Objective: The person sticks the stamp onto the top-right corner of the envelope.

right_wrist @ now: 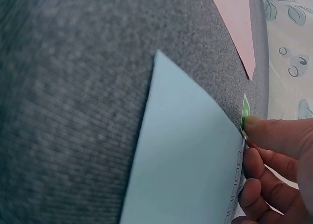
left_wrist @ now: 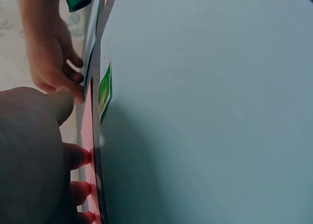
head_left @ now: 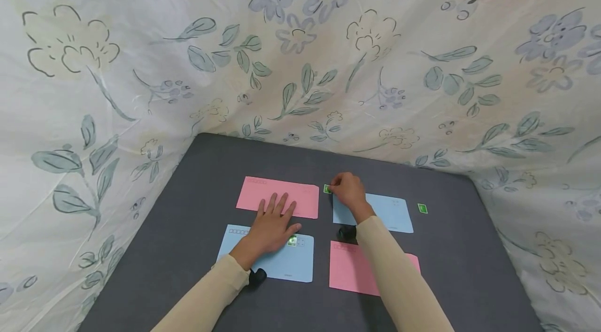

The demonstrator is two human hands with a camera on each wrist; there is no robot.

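Note:
My right hand (head_left: 349, 190) pinches a small green stamp (head_left: 326, 189) between thumb and fingers at the upper left corner of a blue envelope (head_left: 387, 212). In the right wrist view the thumb lies over part of that stamp (right_wrist: 245, 109). My left hand (head_left: 272, 227) is spread flat, its fingertips on the lower edge of a pink envelope (head_left: 281, 196). Its palm is over a nearer blue envelope (head_left: 291, 264), which bears another green stamp (head_left: 292, 240) beside the thumb.
A second pink envelope (head_left: 349, 269) lies nearer on the right, partly hidden under my right forearm. A loose green stamp (head_left: 423, 209) is on the dark grey tabletop (head_left: 451, 259), right of the far blue envelope. Flowered cloth (head_left: 300, 86) hangs around the table.

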